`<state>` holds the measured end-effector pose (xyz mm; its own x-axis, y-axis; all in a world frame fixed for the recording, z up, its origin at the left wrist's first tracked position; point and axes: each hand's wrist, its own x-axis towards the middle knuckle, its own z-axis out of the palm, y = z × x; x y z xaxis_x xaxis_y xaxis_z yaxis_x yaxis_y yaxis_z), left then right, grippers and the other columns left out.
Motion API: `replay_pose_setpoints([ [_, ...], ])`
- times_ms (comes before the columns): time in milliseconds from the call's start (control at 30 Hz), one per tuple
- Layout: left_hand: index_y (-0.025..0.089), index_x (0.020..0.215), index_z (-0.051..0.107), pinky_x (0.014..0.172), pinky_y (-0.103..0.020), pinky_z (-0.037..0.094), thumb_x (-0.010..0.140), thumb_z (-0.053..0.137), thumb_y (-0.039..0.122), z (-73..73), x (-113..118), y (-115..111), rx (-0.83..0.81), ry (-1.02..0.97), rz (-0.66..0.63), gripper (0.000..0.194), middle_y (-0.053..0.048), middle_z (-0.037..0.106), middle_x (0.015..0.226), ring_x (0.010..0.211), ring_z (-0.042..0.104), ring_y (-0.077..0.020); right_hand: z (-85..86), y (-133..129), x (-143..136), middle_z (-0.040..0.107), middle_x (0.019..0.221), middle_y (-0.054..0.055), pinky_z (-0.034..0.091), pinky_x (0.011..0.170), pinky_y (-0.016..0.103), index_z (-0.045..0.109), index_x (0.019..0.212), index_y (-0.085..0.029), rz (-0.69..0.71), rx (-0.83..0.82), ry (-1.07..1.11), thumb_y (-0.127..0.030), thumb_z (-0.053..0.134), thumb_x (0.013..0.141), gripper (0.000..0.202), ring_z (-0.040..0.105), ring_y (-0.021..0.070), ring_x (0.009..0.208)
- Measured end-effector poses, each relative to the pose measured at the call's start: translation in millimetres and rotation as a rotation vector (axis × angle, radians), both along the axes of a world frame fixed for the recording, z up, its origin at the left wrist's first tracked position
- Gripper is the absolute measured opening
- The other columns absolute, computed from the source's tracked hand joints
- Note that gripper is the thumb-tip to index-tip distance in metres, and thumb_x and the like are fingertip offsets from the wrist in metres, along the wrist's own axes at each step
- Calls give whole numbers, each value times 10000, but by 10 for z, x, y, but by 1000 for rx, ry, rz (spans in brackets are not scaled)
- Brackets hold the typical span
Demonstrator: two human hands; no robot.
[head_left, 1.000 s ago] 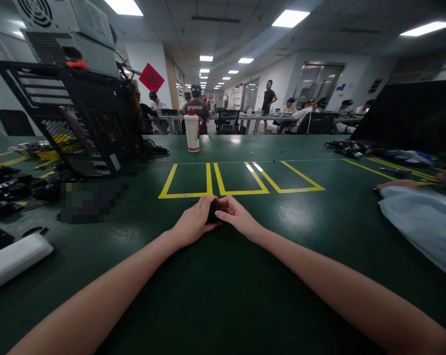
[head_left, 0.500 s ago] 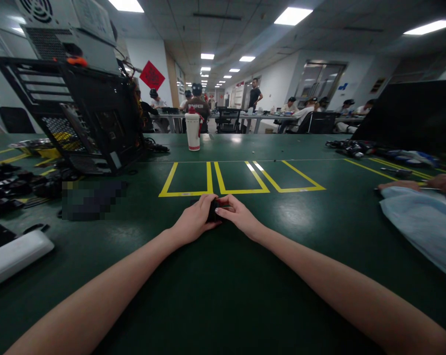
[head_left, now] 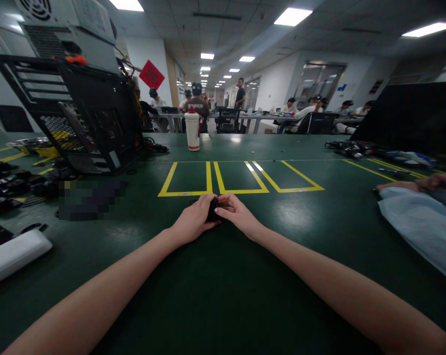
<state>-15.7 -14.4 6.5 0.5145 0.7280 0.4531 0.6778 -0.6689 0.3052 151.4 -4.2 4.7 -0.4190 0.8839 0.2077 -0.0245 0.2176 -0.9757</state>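
Observation:
My left hand (head_left: 193,219) and my right hand (head_left: 236,214) meet at the middle of the green table (head_left: 223,286), just in front of the yellow taped boxes (head_left: 237,178). Both hands close around a small black object (head_left: 212,210), most of which is hidden by my fingers. My forearms rest stretched out over the table surface.
An open black computer case (head_left: 78,116) stands at the left with black parts (head_left: 12,185) and a white bar (head_left: 14,254) nearby. A white bottle (head_left: 192,130) stands behind the boxes. A co-worker's sleeve (head_left: 418,224) lies at right. Other people sit at far tables.
My hands stay together on the small black object with only slight finger shifts. The co-worker's hand at right has moved a little.

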Motion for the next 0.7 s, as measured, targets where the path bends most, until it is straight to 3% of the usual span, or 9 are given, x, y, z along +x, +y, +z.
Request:
replay_pose_setpoints([
  [300,206,1176,257,812,-411,440,711,595,242,0,-9,-9,-15,16,3,576,-92,412,1161,994,503,-246,53,-14,64,497,1009,5,430,840,369,471,921,-234,122,-69,-11,-194,650,640,336,517,161,942],
  [533,210,1180,249,813,-418,441,717,590,270,12,-9,-11,0,3,-16,578,-86,414,1157,995,506,-248,51,-23,41,517,936,4,418,846,352,494,884,-216,63,-17,-3,-293,580,717,203,513,149,925],
  [700,210,1171,256,803,-409,449,717,588,268,19,-3,-11,-15,3,-9,566,-83,416,1148,980,513,-246,23,25,27,524,963,17,408,855,359,493,941,-207,27,-32,-40,-296,590,708,268,512,151,921],
])
